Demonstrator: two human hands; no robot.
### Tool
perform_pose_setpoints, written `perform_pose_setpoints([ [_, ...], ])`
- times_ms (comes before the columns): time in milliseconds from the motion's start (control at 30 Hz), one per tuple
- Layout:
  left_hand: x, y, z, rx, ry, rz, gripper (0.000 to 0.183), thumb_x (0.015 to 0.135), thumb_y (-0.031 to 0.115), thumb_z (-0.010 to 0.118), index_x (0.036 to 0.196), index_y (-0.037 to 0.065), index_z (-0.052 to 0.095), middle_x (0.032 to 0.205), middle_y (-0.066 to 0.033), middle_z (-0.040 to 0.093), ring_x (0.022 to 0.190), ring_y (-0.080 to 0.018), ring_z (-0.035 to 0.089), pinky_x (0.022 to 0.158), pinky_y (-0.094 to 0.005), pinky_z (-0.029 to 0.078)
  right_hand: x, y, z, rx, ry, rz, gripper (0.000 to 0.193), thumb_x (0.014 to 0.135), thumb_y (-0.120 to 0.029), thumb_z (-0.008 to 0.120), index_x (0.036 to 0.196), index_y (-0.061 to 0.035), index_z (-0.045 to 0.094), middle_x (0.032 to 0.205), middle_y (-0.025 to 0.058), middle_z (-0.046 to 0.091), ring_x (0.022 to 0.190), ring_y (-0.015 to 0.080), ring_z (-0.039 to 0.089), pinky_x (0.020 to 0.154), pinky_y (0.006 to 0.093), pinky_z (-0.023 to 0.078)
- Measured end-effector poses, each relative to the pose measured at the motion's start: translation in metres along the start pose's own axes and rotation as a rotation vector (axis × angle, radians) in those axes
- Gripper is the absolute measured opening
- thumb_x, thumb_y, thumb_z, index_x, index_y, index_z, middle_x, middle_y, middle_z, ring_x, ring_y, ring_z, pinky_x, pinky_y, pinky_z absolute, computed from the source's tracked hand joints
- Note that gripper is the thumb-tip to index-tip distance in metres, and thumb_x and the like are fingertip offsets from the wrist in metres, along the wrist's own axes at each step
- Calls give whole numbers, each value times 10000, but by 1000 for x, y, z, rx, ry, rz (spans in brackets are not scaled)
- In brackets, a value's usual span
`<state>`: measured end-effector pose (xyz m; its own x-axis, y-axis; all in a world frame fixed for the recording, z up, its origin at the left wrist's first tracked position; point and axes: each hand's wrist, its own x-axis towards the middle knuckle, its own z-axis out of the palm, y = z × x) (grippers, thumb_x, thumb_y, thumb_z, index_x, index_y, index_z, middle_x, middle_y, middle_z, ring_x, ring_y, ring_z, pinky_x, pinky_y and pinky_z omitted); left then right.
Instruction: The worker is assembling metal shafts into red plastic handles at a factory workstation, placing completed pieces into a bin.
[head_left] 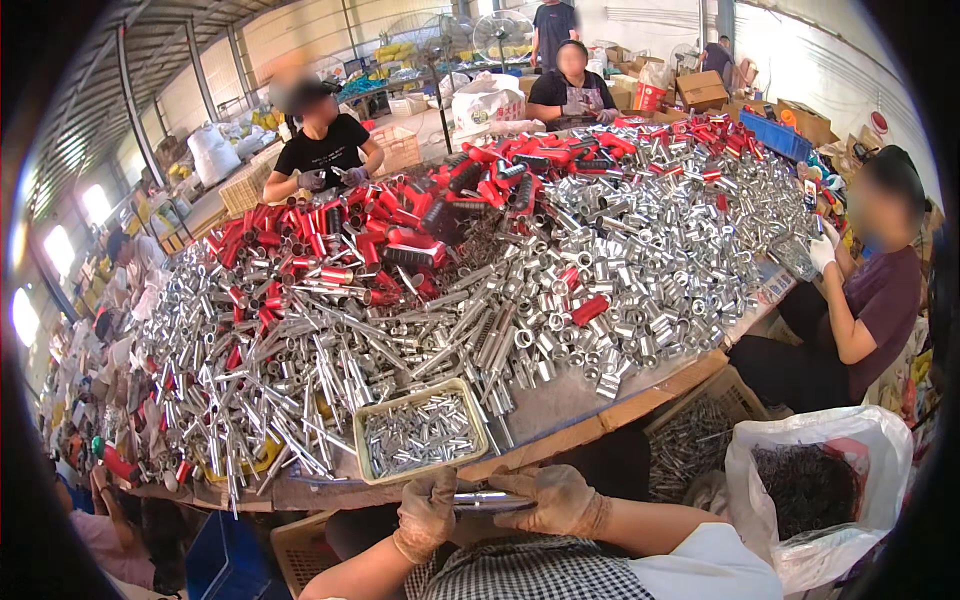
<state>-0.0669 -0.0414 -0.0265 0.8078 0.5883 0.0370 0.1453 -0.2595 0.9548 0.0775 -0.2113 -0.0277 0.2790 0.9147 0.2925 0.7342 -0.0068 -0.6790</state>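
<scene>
Both my hands wear dirty pale gloves and meet just past the table's near edge. My left hand [428,512] is closed round one end of a shiny silver metal rod [488,500]. On its other end, my right hand [560,500] is closed too, thumb and fingers pressing on it. The rod lies level between them; its ends are hidden by the gloves. Just beyond stands a cream plastic tray [368,465] with many short silver metal pins [420,432] inside. Longer silver rods and shafts [330,370] lie heaped past the tray.
Red-and-black handles [410,230] top the heap; silver sockets [620,290] cover its right side. A white sack [745,450] of dark small parts stands at my right, near a crate [725,395] of metal pins. Co-workers sit round the table. A blue bin [225,560] stands lower left.
</scene>
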Motion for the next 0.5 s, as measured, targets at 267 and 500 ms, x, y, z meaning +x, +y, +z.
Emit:
perform_pose_setpoints([
  [267, -4, 10, -3, -32, -43, -22, 490, 994, 409, 471, 886, -3, 713, 781, -119, 694, 723, -188, 613, 701, -337, 489, 2, 0, 5, 23, 19, -48, 602, 815, -478, 674, 1284, -114, 575, 1025, 138, 662, 919, 324, 651, 797, 416, 509],
  [500, -10, -31, -7, -63, -82, -155, 484, 957, 420, 566, 908, -34, 727, 811, -109, 707, 740, -163, 619, 727, -306, 490, -3, 4, 5, -7, -55, -39, 563, 767, -438, 751, 1187, -78, 647, 976, 173, 683, 780, 325, 675, 717, 394, 542],
])
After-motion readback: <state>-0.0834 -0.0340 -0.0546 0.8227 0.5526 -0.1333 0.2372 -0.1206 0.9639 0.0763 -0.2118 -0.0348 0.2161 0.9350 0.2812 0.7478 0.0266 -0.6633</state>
